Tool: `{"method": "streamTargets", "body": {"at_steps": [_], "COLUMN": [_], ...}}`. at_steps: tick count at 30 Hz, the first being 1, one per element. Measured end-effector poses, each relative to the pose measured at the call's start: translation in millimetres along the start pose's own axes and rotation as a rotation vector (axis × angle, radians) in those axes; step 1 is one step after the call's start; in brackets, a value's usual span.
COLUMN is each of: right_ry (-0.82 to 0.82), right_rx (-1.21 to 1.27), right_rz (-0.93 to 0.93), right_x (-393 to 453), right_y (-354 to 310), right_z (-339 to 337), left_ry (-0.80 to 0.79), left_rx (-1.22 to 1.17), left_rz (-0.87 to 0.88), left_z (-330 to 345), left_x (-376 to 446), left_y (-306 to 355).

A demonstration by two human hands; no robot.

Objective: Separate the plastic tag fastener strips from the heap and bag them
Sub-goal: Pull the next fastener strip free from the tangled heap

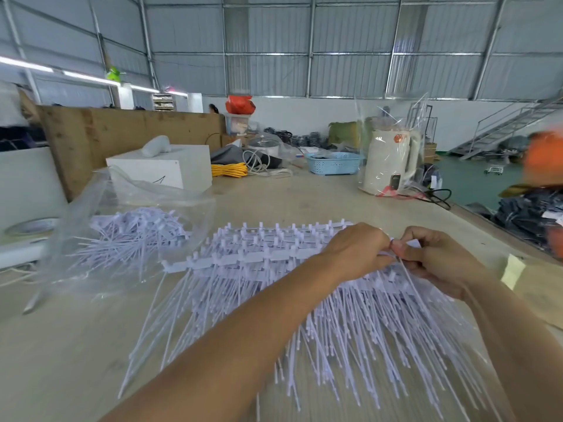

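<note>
My left hand [355, 249] and right hand [438, 263] met over the big heap of pale purple plastic tag strips [274, 300] on the wooden table [76, 345]. Both pinched one thin strip [409, 277] with curled fingers. The clear plastic bag [128, 226], to my left, held loose strips.

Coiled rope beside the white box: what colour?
Yellow rope, seen in the head view.

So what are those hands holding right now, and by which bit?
Both hands, left and right, pinch one thin white plastic fastener strip near its top end, at the far right edge of the white heap.
</note>
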State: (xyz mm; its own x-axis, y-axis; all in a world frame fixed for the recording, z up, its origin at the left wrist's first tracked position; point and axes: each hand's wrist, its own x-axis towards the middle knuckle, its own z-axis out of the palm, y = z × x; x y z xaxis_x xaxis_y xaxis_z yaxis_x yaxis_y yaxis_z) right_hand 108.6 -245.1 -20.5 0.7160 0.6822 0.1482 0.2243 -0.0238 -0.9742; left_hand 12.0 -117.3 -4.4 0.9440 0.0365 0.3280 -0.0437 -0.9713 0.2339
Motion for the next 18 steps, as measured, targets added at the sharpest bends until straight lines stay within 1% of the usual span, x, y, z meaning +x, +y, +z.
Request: {"method": "streamTargets", "body": {"at_steps": [5, 9, 12, 14, 16, 18], "right_ry": [-0.003, 0.009, 0.048, 0.077, 0.145, 0.187], "right_rx": [0.076, 0.116, 0.165, 0.242, 0.325, 0.504], "right_rz": [-0.038, -0.16, -0.214, -0.184, -0.104, -0.035], "right_x": [-1, -5, -6, -5, -4, -1], "right_y": [1, -6, -13, -14, -14, -15], "right_z": [4, 8, 6, 1, -5, -11], "left_ry": [0.016, 0.051, 0.018, 0.038, 0.116, 0.183], "left_rx": [-0.163, -0.452, -0.462, -0.477, -0.536, -0.599], "left_rz": [0.011, -0.04, -0.018, 0.0, -0.029, -0.071], "left_z": [-3, -2, 4, 8, 11, 10], "left_x": [-3, -5, -4, -3, -3, -2], "left_y": [-11, -19, -20, -22, -22, -22]}}
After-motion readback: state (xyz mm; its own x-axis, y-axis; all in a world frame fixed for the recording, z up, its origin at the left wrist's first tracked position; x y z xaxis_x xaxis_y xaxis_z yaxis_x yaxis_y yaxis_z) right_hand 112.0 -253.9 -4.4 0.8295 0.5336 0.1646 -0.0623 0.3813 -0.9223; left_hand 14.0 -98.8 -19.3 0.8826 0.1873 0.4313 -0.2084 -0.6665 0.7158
